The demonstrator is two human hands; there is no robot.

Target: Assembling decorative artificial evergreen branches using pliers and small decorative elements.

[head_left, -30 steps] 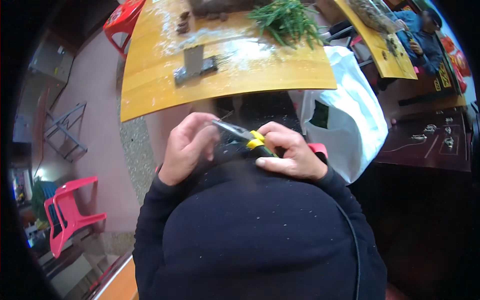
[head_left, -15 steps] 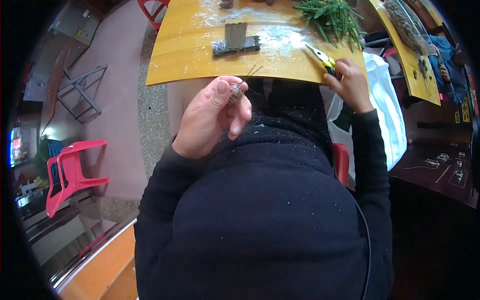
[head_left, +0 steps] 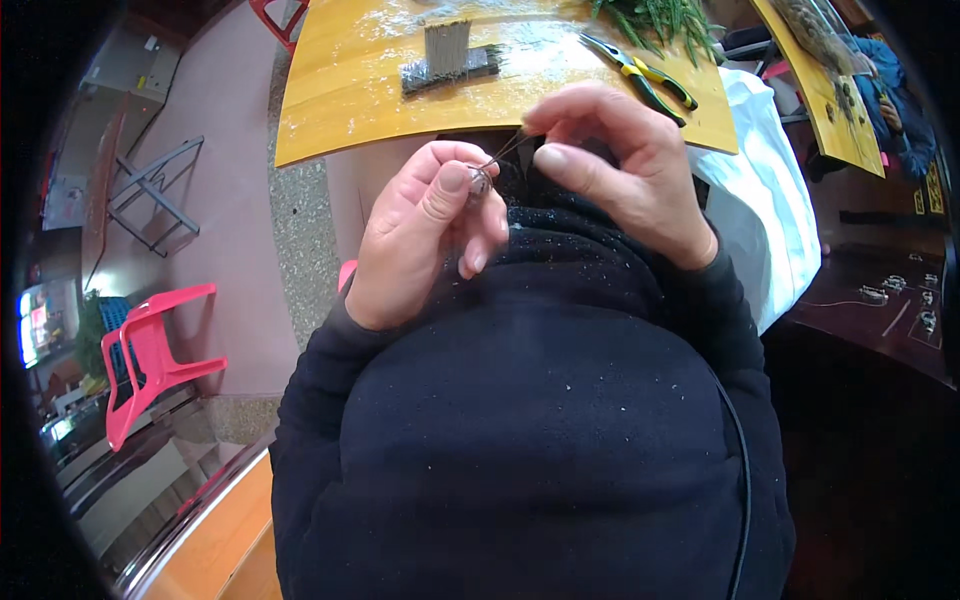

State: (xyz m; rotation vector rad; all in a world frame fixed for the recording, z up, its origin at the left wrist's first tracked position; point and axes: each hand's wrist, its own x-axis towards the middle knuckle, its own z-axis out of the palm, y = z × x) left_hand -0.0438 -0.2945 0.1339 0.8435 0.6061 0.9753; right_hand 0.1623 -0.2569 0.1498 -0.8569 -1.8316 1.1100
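Observation:
My left hand (head_left: 410,235) is closed on a small brown pine cone (head_left: 478,184), pinched between thumb and fingers and partly hidden by them. Thin dark wire (head_left: 507,148) rises from the cone, slanting up to the right. At its upper end are the curled fingertips of my right hand (head_left: 625,165), with the thumb just below and slightly apart from them. Pliers with yellow-and-black handles (head_left: 645,75) lie on the table (head_left: 330,110), beyond the right hand, jaws toward the upper left.
A bundle of thin brown sticks or wires (head_left: 447,50) rests across a dark wrapped bundle (head_left: 450,72). Green fir-like sprigs (head_left: 660,22) lie at the far right among white flecks. A white bag (head_left: 765,190) hangs right of the table; a pink chair (head_left: 150,360) is at left.
My right hand has let go of the pliers, leaving them on the table, and has moved left to the wire. The left hand still holds the pine cone.

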